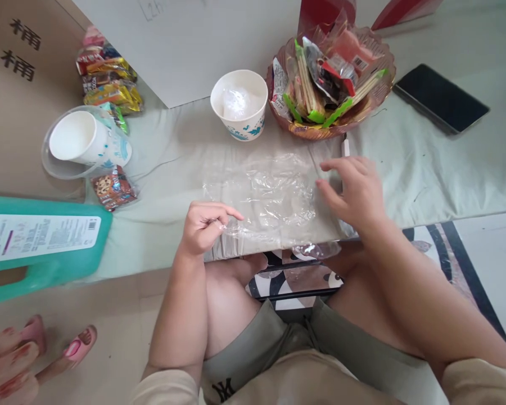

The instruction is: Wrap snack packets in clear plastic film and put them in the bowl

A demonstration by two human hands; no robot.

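A clear plastic bag [270, 194] lies flat on the pale green cloth [425, 163] at the low table's front edge. My left hand [204, 225] is curled and pinches the bag's near left corner between thumb and fingers. On the bag's right edge rests my right hand [354, 191], its fingers stretched out and pressing down. Behind the bag stands a white paper cup [239, 104] with crumpled clear plastic inside. To its right sits a brown bowl [377, 93] heaped with wrapped snacks and sticks.
A second paper cup [86, 140] lies on its side in a clear lid at the left, beside a cookie packet [113, 188] and a pile of snack packets [109, 76]. A dark phone [441, 98] lies far right. A teal stool [46, 242] and pink slippers [37, 349] are lower left.
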